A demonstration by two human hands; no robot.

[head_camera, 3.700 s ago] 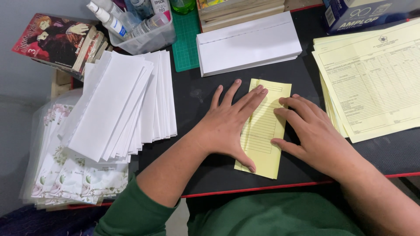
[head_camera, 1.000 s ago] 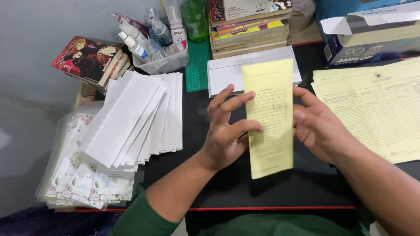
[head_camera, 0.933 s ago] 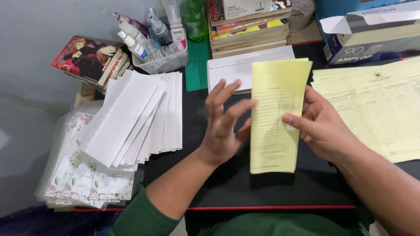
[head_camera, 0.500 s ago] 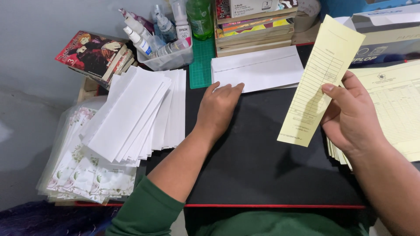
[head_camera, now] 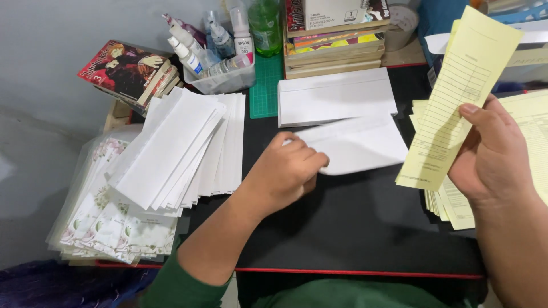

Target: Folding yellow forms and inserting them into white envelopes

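Note:
My right hand (head_camera: pixel 490 154) holds a folded yellow form (head_camera: pixel 456 97) upright above the right side of the black desk mat (head_camera: pixel 354 222). My left hand (head_camera: pixel 285 174) grips one white envelope (head_camera: pixel 359 147) by its left end and has it tilted off the stack of white envelopes (head_camera: pixel 334 96) behind it. A fanned pile of filled white envelopes (head_camera: pixel 182 148) lies left of that hand.
Flat yellow forms (head_camera: pixel 534 137) lie at the right edge under my right hand. Floral packets in clear sleeves (head_camera: pixel 108 211) sit at the left. Behind are small bottles in a tray (head_camera: pixel 220 51), a green cutting mat (head_camera: pixel 266 85), stacked books (head_camera: pixel 337 34) and a comic book (head_camera: pixel 128 68).
The yellow form went from lying flat under both hands to being held up in my right hand alone. My left hand reached forward and drew an envelope off the stack.

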